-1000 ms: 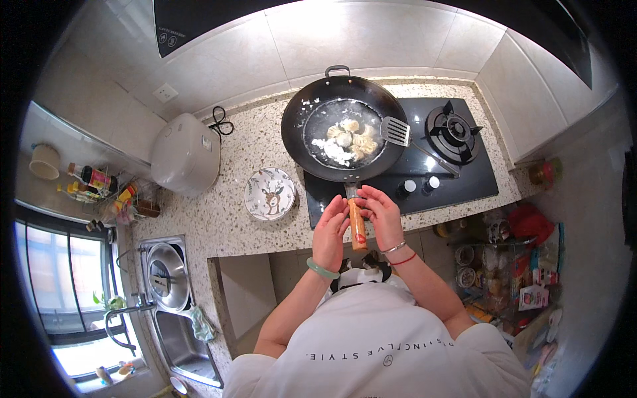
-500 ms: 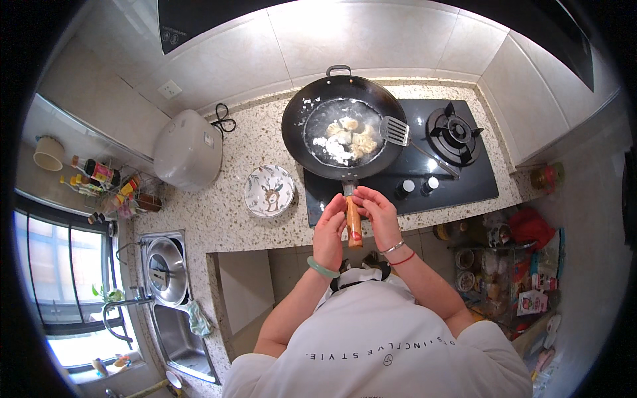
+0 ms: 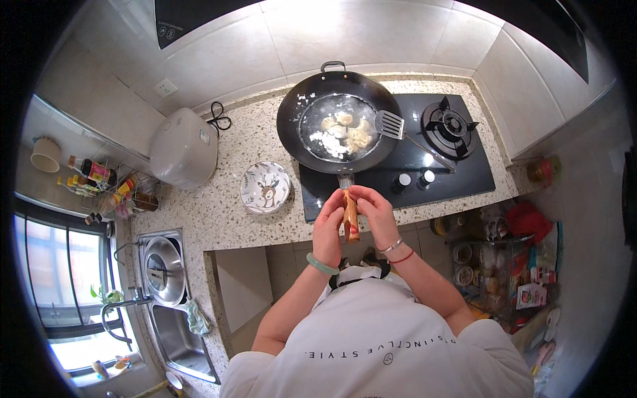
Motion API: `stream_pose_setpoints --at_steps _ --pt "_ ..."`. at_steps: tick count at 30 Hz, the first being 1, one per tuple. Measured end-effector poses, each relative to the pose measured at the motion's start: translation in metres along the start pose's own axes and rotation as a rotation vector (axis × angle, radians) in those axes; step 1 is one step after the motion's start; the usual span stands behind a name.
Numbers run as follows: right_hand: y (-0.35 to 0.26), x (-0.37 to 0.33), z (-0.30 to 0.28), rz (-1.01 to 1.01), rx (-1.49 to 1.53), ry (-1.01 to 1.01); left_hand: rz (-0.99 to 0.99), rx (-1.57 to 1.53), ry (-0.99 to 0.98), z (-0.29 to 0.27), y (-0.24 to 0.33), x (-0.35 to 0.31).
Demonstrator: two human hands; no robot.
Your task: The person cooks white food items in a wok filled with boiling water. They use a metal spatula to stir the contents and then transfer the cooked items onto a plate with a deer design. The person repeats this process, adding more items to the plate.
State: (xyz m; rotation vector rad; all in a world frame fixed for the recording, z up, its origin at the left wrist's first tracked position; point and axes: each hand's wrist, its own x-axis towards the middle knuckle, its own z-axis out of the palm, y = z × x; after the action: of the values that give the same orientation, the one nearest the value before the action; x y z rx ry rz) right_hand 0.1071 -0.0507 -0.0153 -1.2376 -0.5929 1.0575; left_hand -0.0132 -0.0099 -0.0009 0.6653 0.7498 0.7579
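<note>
A black wok (image 3: 290, 126) stands on the stove, with pale dumplings (image 3: 358, 138) and white bits in shallow, steaming liquid. Its wooden handle (image 3: 352, 229) points towards me. On the handle's left side, my left hand (image 3: 328, 232) has its fingers drawn in, with the tips against the wood. From the other side my right hand (image 3: 375, 215) closes in, its fingertips at the handle's upper end. The fingers partly hide the contact. A slotted spatula (image 3: 390, 124) rests across the wok's right rim, its handle over the stove.
Left of the stove is a deer-patterned bowl (image 3: 265, 188), with a white rice cooker (image 3: 184, 149) farther back. A bare burner (image 3: 454, 125) is to the right. The sink (image 3: 182, 341) holds a metal lid (image 3: 164, 264). A packed shelf (image 3: 494, 282) stands low at right.
My fingers have drawn together around the upper part of the wok handle; they were held apart and cupped beside it. The whole view has shifted slightly.
</note>
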Motion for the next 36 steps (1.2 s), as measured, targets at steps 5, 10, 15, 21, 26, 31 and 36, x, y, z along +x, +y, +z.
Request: stream_pose_setpoints --at_steps 5,10,15,21,26,31,36 --pt "0.0 -0.002 0.0 0.001 -0.013 0.0 -0.001 -0.004 0.005 0.001 0.001 -0.001" --pt "0.0 0.002 -0.006 0.033 0.027 -0.002 0.048 0.035 -0.008 0.004 0.001 0.001" --pt "-0.018 0.015 -0.025 0.026 0.11 0.089 0.111 0.095 0.013 0.025 0.014 -0.001" --pt "-0.04 0.041 -0.065 -0.057 0.224 0.191 -0.158 -0.13 -0.113 0.067 0.006 0.02" --pt "-0.036 0.07 -0.116 -0.068 0.041 0.32 -0.357 -0.225 -0.089 0.096 -0.037 0.057" --pt "0.018 0.125 -0.229 -0.282 -0.521 0.524 -0.403 -0.112 -0.01 0.139 -0.094 0.106" --pt "0.021 0.136 -0.265 -0.232 -0.986 0.574 -0.445 -0.055 0.103 0.159 -0.142 0.168"
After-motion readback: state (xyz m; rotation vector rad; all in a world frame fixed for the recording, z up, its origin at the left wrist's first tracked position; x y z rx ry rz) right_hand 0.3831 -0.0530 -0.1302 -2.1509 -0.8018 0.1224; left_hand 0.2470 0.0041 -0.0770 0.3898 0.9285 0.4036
